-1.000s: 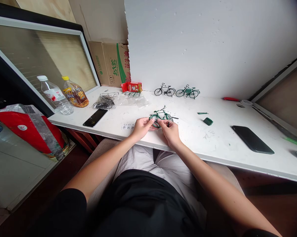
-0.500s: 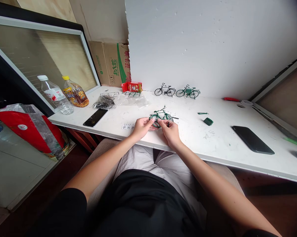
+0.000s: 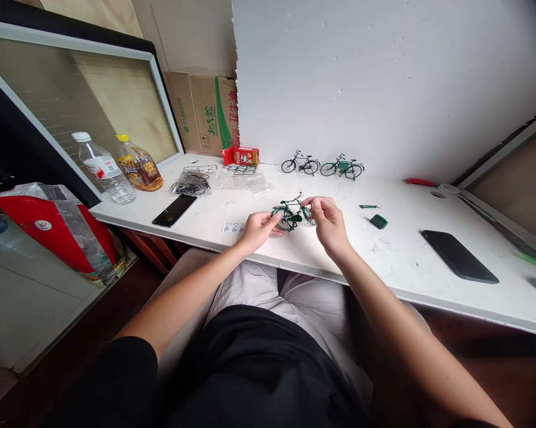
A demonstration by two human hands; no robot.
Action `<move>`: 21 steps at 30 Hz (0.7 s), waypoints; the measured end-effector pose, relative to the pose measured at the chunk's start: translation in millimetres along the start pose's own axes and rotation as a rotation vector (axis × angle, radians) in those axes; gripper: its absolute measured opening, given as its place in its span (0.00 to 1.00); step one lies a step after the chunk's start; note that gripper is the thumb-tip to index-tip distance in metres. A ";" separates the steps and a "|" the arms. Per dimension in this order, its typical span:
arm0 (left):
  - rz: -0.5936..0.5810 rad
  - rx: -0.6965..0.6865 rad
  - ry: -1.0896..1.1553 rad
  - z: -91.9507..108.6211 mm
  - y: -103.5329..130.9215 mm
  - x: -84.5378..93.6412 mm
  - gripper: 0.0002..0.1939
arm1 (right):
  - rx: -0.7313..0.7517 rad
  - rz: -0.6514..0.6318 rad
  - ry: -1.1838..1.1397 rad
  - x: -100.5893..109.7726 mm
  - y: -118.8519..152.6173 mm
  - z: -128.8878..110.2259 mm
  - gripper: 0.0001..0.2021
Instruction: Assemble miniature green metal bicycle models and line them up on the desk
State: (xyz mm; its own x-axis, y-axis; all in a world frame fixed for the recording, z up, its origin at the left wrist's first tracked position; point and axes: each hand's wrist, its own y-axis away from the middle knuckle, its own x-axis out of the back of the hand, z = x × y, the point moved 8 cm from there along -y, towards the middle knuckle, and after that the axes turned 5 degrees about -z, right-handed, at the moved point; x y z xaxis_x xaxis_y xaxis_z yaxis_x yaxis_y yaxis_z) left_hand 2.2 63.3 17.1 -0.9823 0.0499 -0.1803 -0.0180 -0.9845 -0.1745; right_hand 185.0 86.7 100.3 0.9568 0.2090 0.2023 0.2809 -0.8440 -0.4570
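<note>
A small green model bicycle (image 3: 297, 218) is upright over the front part of the white table (image 3: 354, 249), near its edge and straight ahead of me. I see the left hand (image 3: 259, 229) gripping the bicycle's left wheel between thumb and fingers. The right hand (image 3: 332, 223) is at the other end, its fingers bent inward beside the right wheel; from here I cannot tell whether they grip anything. A printed slip (image 3: 233, 227) lies just beside the left hand. To the right of the right hand I make out a thin green piece (image 3: 369, 207) and a green block (image 3: 378, 222), with a dark phone (image 3: 459, 255) farther right. Behind, near the wall, stand a black model bicycle (image 3: 300, 164) and a second green bicycle (image 3: 344, 166). At the far left are two bottles (image 3: 138, 168), before a cardboard box (image 3: 200, 113).
</note>
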 end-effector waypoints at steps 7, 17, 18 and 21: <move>-0.014 0.002 -0.019 -0.5 -0.2 0.2 0.32 | 0.019 -0.063 -0.103 17.5 -11.1 -3.7 0.20; -0.016 0.018 -0.009 4.5 2.7 -3.1 0.33 | -0.028 -0.059 -0.250 3.8 -3.8 16.4 0.20; -0.018 0.019 -0.007 4.9 3.0 -3.6 0.34 | -0.033 -0.063 -0.261 1.9 -2.9 17.9 0.20; -0.025 0.023 -0.002 5.1 3.6 -4.7 0.34 | -0.052 -0.066 -0.257 -2.1 -0.6 22.3 0.22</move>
State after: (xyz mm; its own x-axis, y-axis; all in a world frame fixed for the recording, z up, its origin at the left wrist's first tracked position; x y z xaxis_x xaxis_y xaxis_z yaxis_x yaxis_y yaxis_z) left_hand 5.8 58.7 22.2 -0.9819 0.0742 -0.1742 -0.0469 -0.9866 -0.1562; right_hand 184.5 97.8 80.9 0.9261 0.3774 0.0002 0.3453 -0.8472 -0.4036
